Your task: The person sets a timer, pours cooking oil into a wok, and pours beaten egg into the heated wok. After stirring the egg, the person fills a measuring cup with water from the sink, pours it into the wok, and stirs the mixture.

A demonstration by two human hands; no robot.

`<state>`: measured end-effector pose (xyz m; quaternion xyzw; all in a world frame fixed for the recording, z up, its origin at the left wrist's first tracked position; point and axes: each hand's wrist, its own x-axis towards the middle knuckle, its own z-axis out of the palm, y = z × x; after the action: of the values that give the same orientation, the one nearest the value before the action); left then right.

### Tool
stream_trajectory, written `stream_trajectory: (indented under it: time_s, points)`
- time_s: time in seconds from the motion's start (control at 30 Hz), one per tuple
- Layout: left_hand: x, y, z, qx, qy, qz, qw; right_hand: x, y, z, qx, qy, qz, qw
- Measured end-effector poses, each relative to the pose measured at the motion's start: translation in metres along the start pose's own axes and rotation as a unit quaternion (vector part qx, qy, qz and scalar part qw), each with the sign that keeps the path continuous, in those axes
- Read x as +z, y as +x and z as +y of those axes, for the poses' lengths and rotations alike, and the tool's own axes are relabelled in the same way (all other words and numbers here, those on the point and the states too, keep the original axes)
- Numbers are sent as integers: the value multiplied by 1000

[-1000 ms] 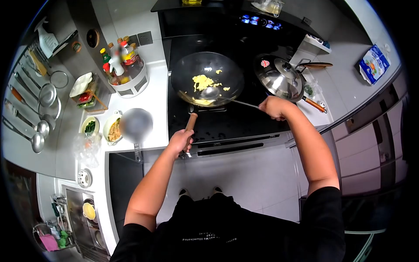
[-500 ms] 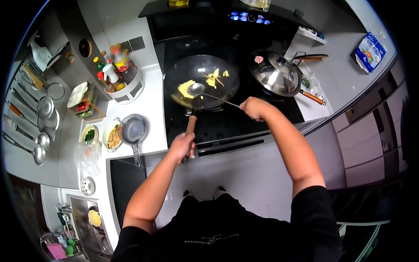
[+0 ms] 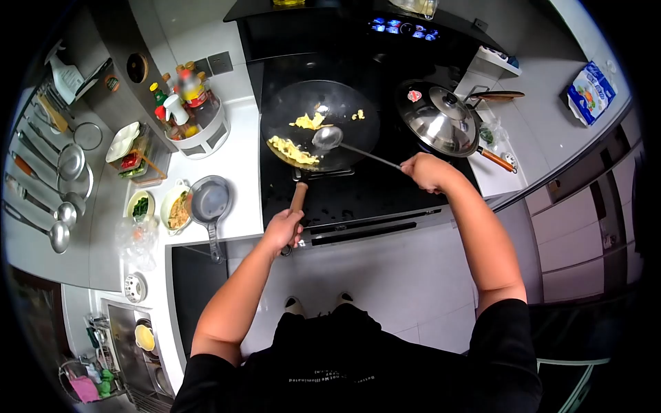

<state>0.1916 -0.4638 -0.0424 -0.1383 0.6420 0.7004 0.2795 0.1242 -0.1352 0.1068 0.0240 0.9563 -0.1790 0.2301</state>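
Note:
My left hand (image 3: 283, 230) is wrapped round the wooden handle of a dark wok (image 3: 358, 144), which sits on the left side of the black stove. In my right hand (image 3: 425, 172) is the long handle of a metal ladle (image 3: 328, 138), its bowl low inside the wok. Yellow scrambled egg (image 3: 292, 149) lies in pieces there: a long clump near the wok's front left, a second clump behind the ladle bowl and a small bit farther right.
To the right stands a lidded pan (image 3: 441, 120) with a wooden handle. On the left counter are a small grey frying pan (image 3: 209, 198), a bowl of food (image 3: 180, 212), a bowl of greens (image 3: 141, 206) and a bottle rack (image 3: 206, 141). Ladles (image 3: 60, 237) hang on the left wall.
The ladle has moved right across the wok, and my right hand with it. The egg pieces have shifted and sit in different places. My left hand keeps its hold on the handle.

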Motion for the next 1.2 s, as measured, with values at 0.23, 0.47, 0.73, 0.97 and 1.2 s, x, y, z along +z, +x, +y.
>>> stream_trajectory:
  time_s: [0.23,0.47,0.73,0.97,1.2]
  points:
    - [7,-4,8,-15,-18,-6,1000,28,-6,-28,-4,123,-73,990]
    - [-6,-1,4,0,-17,-21,1000,16,18,9,-56,-75,140,986]
    - [-43,4,-12,130,100,99,981,49,39,4,-94,-45,109,989]
    - [-201,-5,-83,-18,368,451,813,32,-11,-7,-25,47,114,992]
    - [-195,10,-101,20,3,253,967,73,2,-18,-39,106,113,987]
